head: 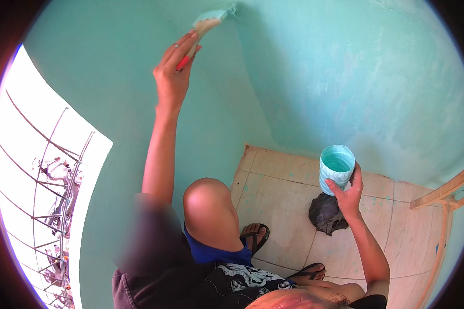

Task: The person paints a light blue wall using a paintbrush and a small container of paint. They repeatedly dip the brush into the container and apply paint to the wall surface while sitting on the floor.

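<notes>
My left hand (176, 61) is raised high and grips a paintbrush (207, 26) by its wooden handle, whose end is red. Pale teal paint coats the brush head, and its bristle tip meets the teal wall (313, 69) near an inner corner. Lower down on the right, my right hand (348, 193) is wrapped around a paint-smeared cup-like container (335, 177) with an uneven rim. Teal liquid paint (337, 163) shows inside it. The container is held upright, and my fingers on its far side are partly hidden.
A crumpled black plastic bag (324, 216) lies on the tiled floor (278, 201), which has teal paint spots. Wooden framing (440, 193) stands at the right. A window opening with a metal grille (48, 183) is on the left. My sandalled feet (257, 235) are below me.
</notes>
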`<state>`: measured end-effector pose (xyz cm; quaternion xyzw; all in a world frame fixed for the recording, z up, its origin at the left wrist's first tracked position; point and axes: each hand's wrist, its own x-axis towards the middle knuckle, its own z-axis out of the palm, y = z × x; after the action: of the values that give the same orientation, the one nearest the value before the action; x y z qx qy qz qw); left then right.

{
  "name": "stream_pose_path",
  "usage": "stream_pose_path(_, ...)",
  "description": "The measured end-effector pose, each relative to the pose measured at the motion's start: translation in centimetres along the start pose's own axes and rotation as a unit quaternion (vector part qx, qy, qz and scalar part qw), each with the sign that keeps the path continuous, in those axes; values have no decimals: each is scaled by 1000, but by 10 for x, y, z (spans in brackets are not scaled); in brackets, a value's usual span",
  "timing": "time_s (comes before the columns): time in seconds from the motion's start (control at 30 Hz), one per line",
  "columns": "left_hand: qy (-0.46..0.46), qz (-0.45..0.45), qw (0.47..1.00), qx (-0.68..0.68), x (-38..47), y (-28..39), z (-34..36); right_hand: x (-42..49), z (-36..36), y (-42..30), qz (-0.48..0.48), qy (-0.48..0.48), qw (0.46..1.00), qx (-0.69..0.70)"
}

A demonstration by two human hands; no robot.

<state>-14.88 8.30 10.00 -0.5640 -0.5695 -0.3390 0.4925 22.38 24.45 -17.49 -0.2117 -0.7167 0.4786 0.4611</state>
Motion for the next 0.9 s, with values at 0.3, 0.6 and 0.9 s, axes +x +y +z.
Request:
stream_pose_path(0.3,-92,42,994,28,-24,-15,14,-2,-1,1,3,-1,1000,-6)
stream_pose_path(0.6,-108,42,993,27,-71,-15,50,4,2,5,-9,4,1000,-9)
stream_pose_path(0.9,-196,-62,978,-37,-140,-4,23,7,3,7,7,6,1000,2)
